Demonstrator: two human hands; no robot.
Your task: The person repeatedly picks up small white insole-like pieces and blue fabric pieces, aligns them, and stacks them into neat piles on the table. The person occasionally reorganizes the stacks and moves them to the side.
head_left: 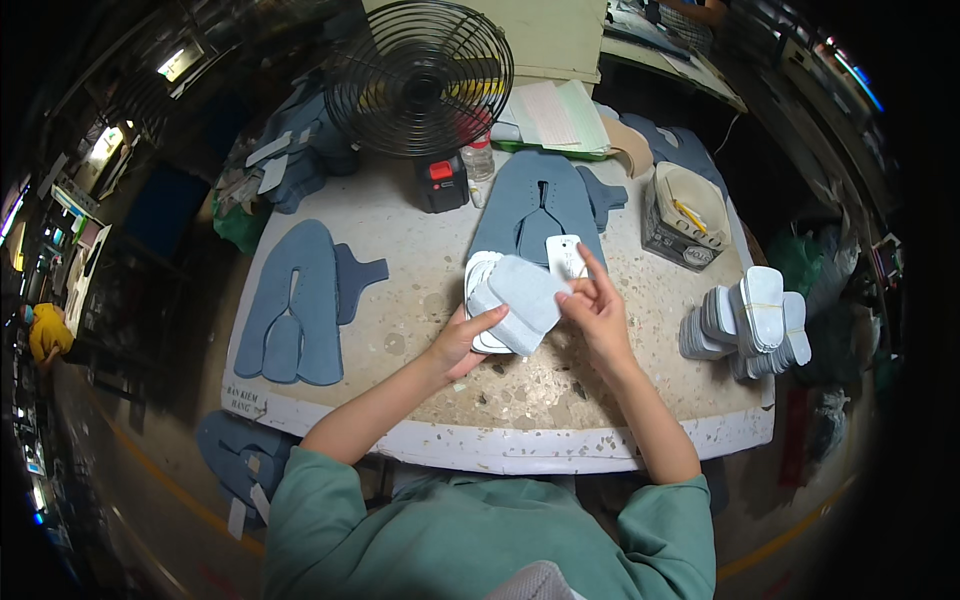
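Nearest the camera, two forearms in rolled green sleeves reach up from the lower edge onto a speckled stone table (420,300) with a chipped white front edge. The left hand (462,340) curls around a small stack of pale grey-white pads (515,300) — flat, soft-looking pieces with rounded corners, fanned a little so that the white edges of the lower ones show at the left. The thumb lies across the front of the top pad and the fingers close under the stack, holding it just above the table top near its middle. The right hand (592,305) is at the stack's right edge, its fingers loosely bent and pinched on the rim of the top pad, the forefinger lifted and pointing up.

Just behind the hands lies a blue-grey cut shoe upper (540,195), flat and slit down the middle, with a small white tag (565,255) on its near end — the right fingers partly cover the tag. A second blue-grey upper (300,300) lies well apart at the left of the table. At the right edge, bundles of the same pale pads (750,320) stand tied with bands.

Farther back stand a woven-patterned box (685,220) lined in cream, a clear bottle (480,160), a black battery pack with a red button (440,180) and a round black wire fan (420,75), with papers (555,115) behind.
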